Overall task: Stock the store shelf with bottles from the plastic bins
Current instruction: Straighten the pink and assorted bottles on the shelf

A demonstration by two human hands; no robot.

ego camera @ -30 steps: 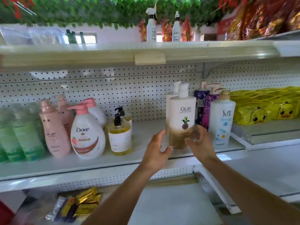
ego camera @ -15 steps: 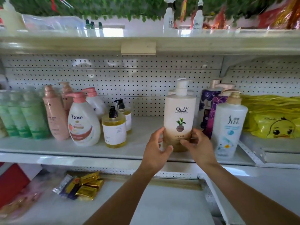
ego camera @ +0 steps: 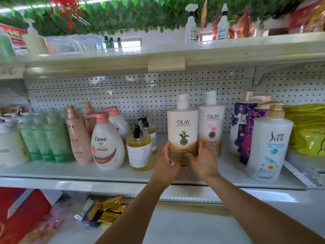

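both hands hold the olay bottle (ego camera: pixel 182 131) with the green leaf label upright on the middle shelf (ego camera: pixel 70 171), near its front edge. the left hand (ego camera: pixel 165 162) wraps its fingers (ego camera: pixel 166 148) round the bottle's lower left side and the right hand (ego camera: pixel 204 160) curls round the lower right side, so the brown base is partly hidden. just behind and to the right stands a second olay bottle (ego camera: pixel 212 124) with a pink flower label, touching or almost touching the first. further right stand purple bottles (ego camera: pixel 246 127) and a white slek bottle (ego camera: pixel 269 143). to the left are two amber pump bottles (ego camera: pixel 139 150), then a dove bottle (ego camera: pixel 106 145), pink bottles (ego camera: pixel 78 136) and blurred green ones (ego camera: pixel 45 138).
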